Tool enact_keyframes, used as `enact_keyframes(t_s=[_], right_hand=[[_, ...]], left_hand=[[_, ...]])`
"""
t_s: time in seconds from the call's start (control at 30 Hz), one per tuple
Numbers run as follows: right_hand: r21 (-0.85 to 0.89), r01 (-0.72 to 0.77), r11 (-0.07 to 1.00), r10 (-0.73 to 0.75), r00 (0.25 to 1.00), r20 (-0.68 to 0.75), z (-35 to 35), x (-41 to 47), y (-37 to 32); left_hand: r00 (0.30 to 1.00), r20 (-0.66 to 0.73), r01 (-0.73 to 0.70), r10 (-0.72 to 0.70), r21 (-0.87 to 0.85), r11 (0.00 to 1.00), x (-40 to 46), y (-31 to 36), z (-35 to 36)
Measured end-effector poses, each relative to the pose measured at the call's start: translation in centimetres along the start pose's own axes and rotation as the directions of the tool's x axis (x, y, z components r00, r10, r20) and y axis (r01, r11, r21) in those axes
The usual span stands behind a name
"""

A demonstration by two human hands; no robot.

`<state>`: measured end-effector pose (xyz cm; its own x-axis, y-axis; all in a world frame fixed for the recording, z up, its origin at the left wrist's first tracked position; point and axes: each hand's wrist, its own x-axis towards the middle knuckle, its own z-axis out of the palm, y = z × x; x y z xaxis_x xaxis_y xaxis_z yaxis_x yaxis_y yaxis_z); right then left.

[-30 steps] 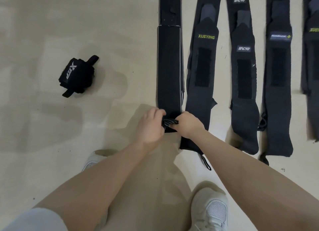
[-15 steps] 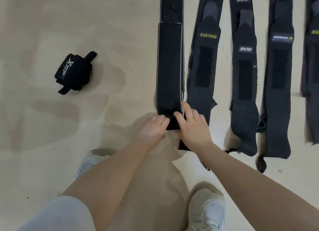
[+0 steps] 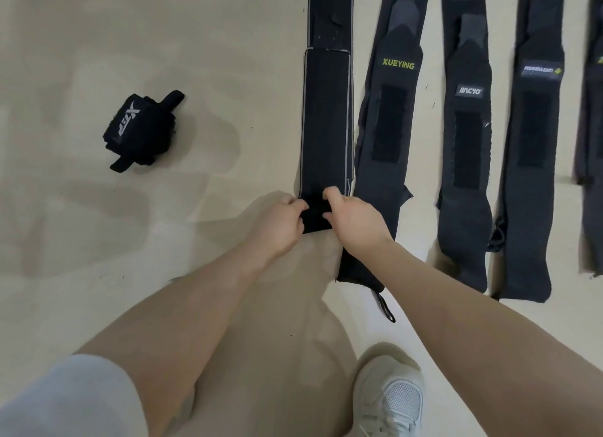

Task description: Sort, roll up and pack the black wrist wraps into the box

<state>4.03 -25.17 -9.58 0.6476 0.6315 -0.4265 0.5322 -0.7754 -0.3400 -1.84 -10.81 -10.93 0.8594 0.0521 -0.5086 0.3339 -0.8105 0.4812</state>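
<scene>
Both hands [image 3: 313, 221] around the gray-edged wrap's [image 3: 327, 116] rolled near end.

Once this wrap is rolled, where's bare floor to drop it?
Bare floor lies between the rolled XTEP wrap and the grey-edged wrap both hands grip. Right of it, the XUEYING wrap and its neighbours lie close together.

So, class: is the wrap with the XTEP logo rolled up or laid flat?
Rolled up: the XTEP wrap sits as a compact bundle on the floor, a strap end poking out.
</scene>
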Motion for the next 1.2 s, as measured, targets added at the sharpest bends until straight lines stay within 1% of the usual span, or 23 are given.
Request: enact_keyframes(t_s=[0.07,0.13,0.17,0.2,0.27,0.33,0.4,0.5,0.57,0.63,0.7,0.77,0.8,0.83,0.9,0.93,0.97,1.03,1.1,1.17,1.2], right_hand=[[0.124,-0.1,0.987,0.103,0.994,-0.018,0.1,0.2,0.2],[0.228,-0.174,0.958,0.176,0.984,0.011,0.6,0.3,0.5],[0.275,-0.208,0.939,0.211,0.977,0.019,1.0,0.2,0.6],[0.316,-0.244,0.917,0.252,0.968,0.015,1.4,0.1,0.7],[0.358,-0.297,0.885,0.315,0.949,0.01,1.7,0.1,0.6],[0.374,-0.335,0.865,0.358,0.934,0.008,1.6,0.4,0.5],[0.391,-0.371,0.842,0.397,0.918,0.016,1.2,0.9,0.6],[0.264,-0.323,0.909,0.34,0.94,-0.021,1.1,0.9,0.8],[0.205,-0.249,0.947,0.269,0.96,-0.077,1.3,0.4,1.0],[0.106,-0.132,0.986,0.147,0.978,-0.146,1.7,-0.2,1.4],[-0.027,0.005,1.0,-0.011,0.979,-0.205,1.9,-1.0,1.9],[-0.111,0.111,0.988,-0.133,0.967,-0.219,2.1,-1.6,2.7],[-0.098,0.136,0.986,-0.153,0.971,-0.185,2.2,-1.8,3.0],[-0.053,0.116,0.992,-0.123,0.979,-0.163,2.0,-1.8,3.0],[0.071,-0.025,0.997,0.033,0.993,-0.115,1.6,-1.3,2.6],[0.119,-0.101,0.988,0.113,0.989,-0.099,1.4,-0.8,2.3],[0.17,-0.177,0.97,0.192,0.978,-0.078,1.1,-0.1,2.0],[0.242,-0.332,0.911,0.343,0.939,-0.002,0.4,1.2,1.3],[0.243,-0.461,0.853,0.458,0.886,0.072,0.1,2.3,1.1],[0.23,-0.55,0.803,0.54,0.834,0.112,-0.1,3.0,1.3],[0.253,-0.58,0.774,0.57,0.813,0.12,-0.1,3.2,1.6]], left_hand=[[0.995,-0.098,-0.016,0.02,0.041,0.999,-0.4,0.1,-0.1],[0.976,-0.178,-0.096,0.127,0.17,0.981,-0.7,0.2,0.0],[0.964,-0.181,-0.147,0.193,0.24,0.96,-0.8,0.2,0.2],[0.952,-0.168,-0.195,0.254,0.303,0.933,-0.7,0.2,0.4],[0.937,-0.094,-0.272,0.336,0.409,0.871,-0.7,0.0,0.9],[0.931,-0.025,-0.315,0.365,0.457,0.832,-0.8,-0.3,1.4],[0.915,-0.002,-0.347,0.404,0.506,0.789,-1.0,-0.3,1.5],[0.857,-0.038,-0.398,0.513,0.585,0.707,-0.8,-0.5,1.5],[0.848,-0.028,-0.403,0.529,0.614,0.679,-0.4,-0.6,1.8],[0.874,-0.021,-0.387,0.486,0.576,0.72,0.1,-0.5,2.0],[0.893,-0.02,-0.383,0.45,0.492,0.782,0.5,-0.1,1.9],[0.917,-0.029,-0.358,0.398,0.378,0.854,0.9,0.2,1.3],[0.929,-0.038,-0.334,0.369,0.344,0.877,1.1,0.1,1.1],[0.937,-0.044,-0.317,0.347,0.31,0.896,1.1,0.1,0.9],[0.952,-0.081,-0.27,0.294,0.223,0.937,0.9,0.4,0.6],[0.955,-0.135,-0.233,0.265,0.211,0.949,0.9,0.6,0.8],[0.96,-0.153,-0.196,0.236,0.234,0.952,1.0,0.7,0.8],[0.976,-0.175,-0.102,0.133,0.176,0.979,1.4,1.5,0.4],[0.973,-0.222,-0.05,0.071,0.099,0.994,2.1,2.0,0.1],[0.97,-0.236,-0.027,0.056,0.125,0.992,2.5,2.0,-0.2],[0.976,-0.203,-0.05,0.078,0.14,0.989,2.5,2.0,-0.4]])
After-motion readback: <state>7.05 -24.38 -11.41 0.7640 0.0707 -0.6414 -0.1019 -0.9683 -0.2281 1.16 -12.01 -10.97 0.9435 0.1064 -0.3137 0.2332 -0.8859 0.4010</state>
